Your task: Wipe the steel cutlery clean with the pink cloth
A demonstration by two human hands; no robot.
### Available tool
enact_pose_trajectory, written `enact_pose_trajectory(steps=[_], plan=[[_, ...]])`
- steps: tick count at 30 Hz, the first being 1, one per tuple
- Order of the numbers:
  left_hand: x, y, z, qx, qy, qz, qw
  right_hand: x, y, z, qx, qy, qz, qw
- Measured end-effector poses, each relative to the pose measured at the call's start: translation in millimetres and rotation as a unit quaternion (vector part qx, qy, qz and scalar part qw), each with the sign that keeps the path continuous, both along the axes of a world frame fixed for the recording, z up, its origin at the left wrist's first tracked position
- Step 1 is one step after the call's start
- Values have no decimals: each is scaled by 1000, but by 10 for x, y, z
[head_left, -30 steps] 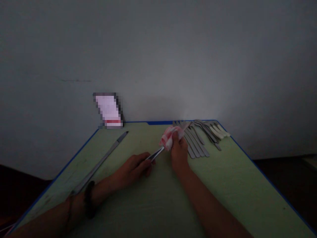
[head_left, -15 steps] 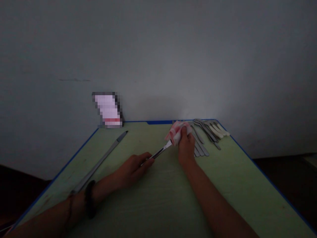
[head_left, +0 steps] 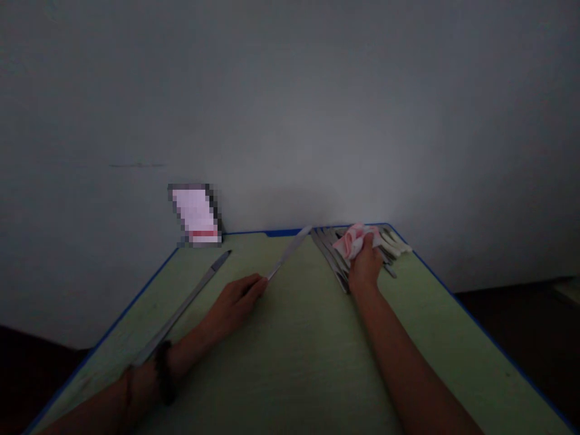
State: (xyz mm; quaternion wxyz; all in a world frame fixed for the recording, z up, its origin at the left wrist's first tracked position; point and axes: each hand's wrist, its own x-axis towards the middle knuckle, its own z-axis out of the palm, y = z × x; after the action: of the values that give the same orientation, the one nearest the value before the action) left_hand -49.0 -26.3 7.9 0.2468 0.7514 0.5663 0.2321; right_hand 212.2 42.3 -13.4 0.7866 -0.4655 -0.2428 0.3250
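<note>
My left hand [head_left: 238, 300] is closed around the handle of a table knife [head_left: 289, 251], whose blade points up and away toward the back edge. In my right hand [head_left: 367, 269] is a crumpled pink and white cloth [head_left: 356, 240], gripped between thumb and fingers. The cloth is apart from the knife and hangs over a row of knives [head_left: 330, 257] at the back right, covering some of them. Beyond my right hand, darker metal cutlery [head_left: 389, 270] and several white-handled pieces [head_left: 396, 241] lie close together.
A long grey metal strip with a dark tip [head_left: 190, 300] lies along the left side, partly under my left forearm. A blurred phone-like screen [head_left: 197, 214] leans against the wall at the back left. The green table [head_left: 290, 374] has a blue rim.
My right hand with the cloth has moved right, away from the knife, to over the laid-out cutlery. The knife's blade is now uncovered. My left hand has shifted slightly left.
</note>
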Motion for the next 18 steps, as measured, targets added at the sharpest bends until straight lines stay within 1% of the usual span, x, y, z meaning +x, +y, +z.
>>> enact_pose_trajectory(steps=[2,3,5,8,11,12,15,18], plan=[[34,5,-22,29,40,-11,999,19,6,14,-44,-44,-61,996],[57,0,-33,37,62,-22,997,14,4,30,-55,-56,-68,995],[108,-20,-51,50,96,-17,994,-11,-6,75,-64,-82,-63,993],[183,-31,-65,55,129,20,990,-58,-39,141,-64,-107,-46,991],[224,9,-71,52,138,59,987,-98,-117,151,-47,-127,-23,990],[228,32,-75,54,136,60,987,-107,-157,139,-40,-144,-11,989],[216,97,-93,69,128,36,989,-105,-292,90,-26,-204,34,978],[188,131,-110,62,100,31,993,-55,-388,89,-10,-221,52,974]])
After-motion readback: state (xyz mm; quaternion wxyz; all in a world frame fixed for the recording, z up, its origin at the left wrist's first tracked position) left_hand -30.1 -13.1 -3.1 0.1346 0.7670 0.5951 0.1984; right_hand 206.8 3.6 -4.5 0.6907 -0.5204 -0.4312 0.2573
